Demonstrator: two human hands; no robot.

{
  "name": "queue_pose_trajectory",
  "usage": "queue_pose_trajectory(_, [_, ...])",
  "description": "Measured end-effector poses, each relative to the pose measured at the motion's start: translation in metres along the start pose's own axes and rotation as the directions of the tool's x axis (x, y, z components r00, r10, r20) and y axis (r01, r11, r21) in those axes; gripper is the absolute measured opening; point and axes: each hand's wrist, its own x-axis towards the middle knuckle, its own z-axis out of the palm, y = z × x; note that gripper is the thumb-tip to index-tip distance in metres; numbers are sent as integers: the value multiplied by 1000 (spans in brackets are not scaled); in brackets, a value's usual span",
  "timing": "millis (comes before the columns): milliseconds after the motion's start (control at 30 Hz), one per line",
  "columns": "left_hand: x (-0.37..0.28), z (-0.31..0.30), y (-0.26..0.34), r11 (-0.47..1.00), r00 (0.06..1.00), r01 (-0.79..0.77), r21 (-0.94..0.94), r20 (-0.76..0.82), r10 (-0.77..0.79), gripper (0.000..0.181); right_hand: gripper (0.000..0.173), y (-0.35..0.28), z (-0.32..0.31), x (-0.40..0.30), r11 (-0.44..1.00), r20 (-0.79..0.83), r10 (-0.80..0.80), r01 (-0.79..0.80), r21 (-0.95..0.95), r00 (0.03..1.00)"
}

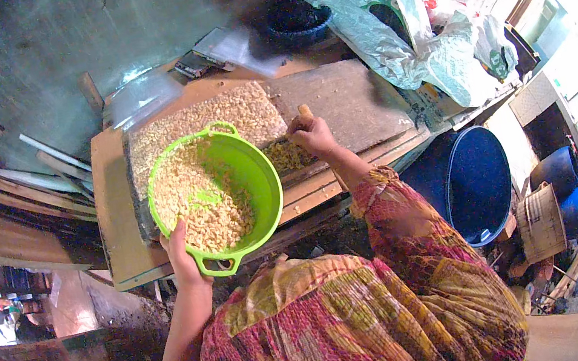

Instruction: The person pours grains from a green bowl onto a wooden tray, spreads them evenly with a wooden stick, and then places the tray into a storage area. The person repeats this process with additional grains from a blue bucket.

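My left hand (185,258) grips the near-left rim of a lime-green plastic basin (265,184), thumb over the edge. The basin tilts towards me, with pale split beans or similar pieces (219,224) heaped along its left side. Behind it, a flat rectangular layer of the same pale pieces (209,114) covers the left part of a board. My right hand (313,136) is closed around a small tan piece (305,111), perhaps wooden, whose end sticks up from the fist. Yellowish bits (285,155) lie just left of that hand. A flat grey-brown panel (348,104) extends behind it.
Plastic sheets (146,98) and a dark-filled blue basin (300,26) stand at the table's back. Large whitish sacks (390,31) crowd its right end. A blue drum (479,183) and a woven basket (542,224) are at right. Curved planks (15,186) lean at left.
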Motion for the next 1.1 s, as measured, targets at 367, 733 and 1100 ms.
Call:
queue_pose_trajectory(367, [-5,-5,3,990,992,95,106,-94,-85,50,9,-183,36,-46,859,416,-334,93,503,846])
queue_pose_trajectory(733, [1,-9,2,992,995,100,76,-3,-100,55,33,-55,-38,3,751,607,-229,535,-386,761])
queue_pose_trajectory(1100, [-1,-12,1,986,995,102,132,-30,-99,57,17,-45,-33,7,716,624,-73,476,-510,778])
